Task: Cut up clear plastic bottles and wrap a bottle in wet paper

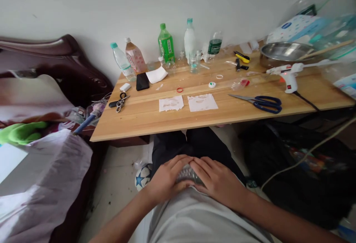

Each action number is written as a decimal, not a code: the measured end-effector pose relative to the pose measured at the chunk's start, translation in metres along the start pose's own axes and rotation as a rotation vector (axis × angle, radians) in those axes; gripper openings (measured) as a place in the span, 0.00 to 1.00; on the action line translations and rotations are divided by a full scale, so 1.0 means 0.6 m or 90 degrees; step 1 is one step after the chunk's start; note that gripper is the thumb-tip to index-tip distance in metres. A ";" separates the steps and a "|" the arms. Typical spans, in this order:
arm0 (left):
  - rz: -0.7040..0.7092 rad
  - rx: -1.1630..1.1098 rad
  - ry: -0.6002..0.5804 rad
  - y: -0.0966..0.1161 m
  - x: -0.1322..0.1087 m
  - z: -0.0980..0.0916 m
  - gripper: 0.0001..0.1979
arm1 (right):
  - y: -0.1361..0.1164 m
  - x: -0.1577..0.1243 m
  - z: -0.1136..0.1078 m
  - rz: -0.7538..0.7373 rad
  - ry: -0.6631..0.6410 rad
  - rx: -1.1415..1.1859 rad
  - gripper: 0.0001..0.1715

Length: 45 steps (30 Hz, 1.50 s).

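Blue-handled scissors (253,101) lie beyond the held plastic (187,174).

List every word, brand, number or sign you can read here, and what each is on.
"Cestbon", slightly blurred: dark green label by the wall.
Too small or blurred to read: green bottle, pink bottle, leftmost bottle, dotted package, white cap.
Held plastic: nothing readable.

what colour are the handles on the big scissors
Dark blue; the handles show best in the head view.
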<state>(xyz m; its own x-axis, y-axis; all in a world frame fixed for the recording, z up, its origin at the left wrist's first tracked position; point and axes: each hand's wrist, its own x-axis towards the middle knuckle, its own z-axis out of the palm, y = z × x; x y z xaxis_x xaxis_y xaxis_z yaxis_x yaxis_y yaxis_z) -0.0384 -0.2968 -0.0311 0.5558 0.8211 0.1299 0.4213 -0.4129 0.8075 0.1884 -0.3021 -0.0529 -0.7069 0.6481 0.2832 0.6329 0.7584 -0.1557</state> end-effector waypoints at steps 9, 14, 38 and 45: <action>-0.104 -0.081 0.101 -0.024 -0.013 0.035 0.29 | 0.019 -0.003 0.000 0.079 -0.107 0.198 0.36; -0.042 -0.051 0.071 -0.017 -0.004 0.032 0.27 | 0.013 -0.007 0.002 0.141 -0.108 0.204 0.43; -0.045 0.087 -0.068 -0.003 -0.006 0.037 0.16 | 0.007 -0.006 0.005 0.257 -0.164 0.245 0.44; 0.088 0.264 -0.045 -0.008 -0.013 0.050 0.19 | 0.006 -0.009 0.004 0.214 -0.147 0.246 0.35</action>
<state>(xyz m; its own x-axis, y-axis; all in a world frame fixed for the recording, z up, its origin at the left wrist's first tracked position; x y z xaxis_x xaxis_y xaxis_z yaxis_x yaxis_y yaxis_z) -0.0231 -0.3135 -0.0534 0.6684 0.7244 0.1690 0.5835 -0.6515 0.4847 0.1941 -0.3026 -0.0571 -0.5644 0.8240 -0.0500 0.7045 0.4492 -0.5494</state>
